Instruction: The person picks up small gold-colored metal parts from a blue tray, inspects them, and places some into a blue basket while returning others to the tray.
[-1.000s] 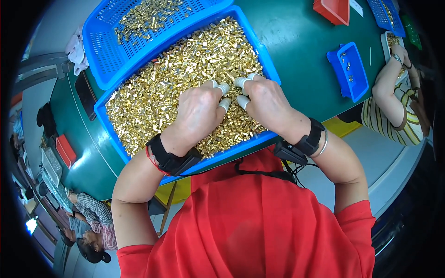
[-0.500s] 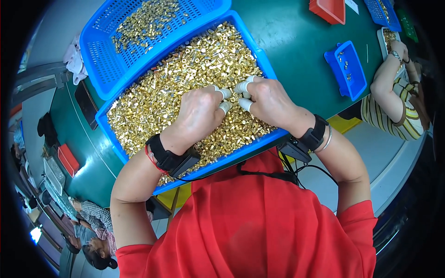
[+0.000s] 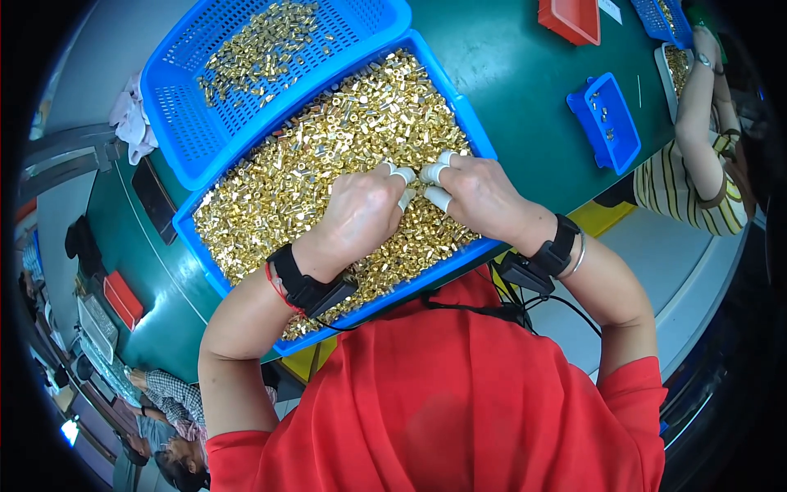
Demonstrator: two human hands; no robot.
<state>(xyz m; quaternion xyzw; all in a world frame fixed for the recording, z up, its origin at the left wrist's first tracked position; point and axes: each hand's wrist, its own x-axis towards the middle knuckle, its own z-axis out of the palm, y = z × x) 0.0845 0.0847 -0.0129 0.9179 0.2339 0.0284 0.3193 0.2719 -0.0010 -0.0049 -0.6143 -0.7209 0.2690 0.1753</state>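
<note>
Green table (image 3: 525,74) bears a blue tray (image 3: 467,115); both hands (image 3: 361,209) pinch brass parts (image 3: 328,156).

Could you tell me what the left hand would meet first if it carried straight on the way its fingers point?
The left hand points right, toward the right hand. Their white-capped fingertips nearly touch above the small brass parts in the blue tray, so it would probably meet the right hand's fingertips first.

Red short-sleeved top (image 3: 484,402); black wrist straps (image 3: 302,283) with cabled units; white finger cots (image 3: 437,198); thin bangle (image 3: 579,256) on right wrist.
</note>
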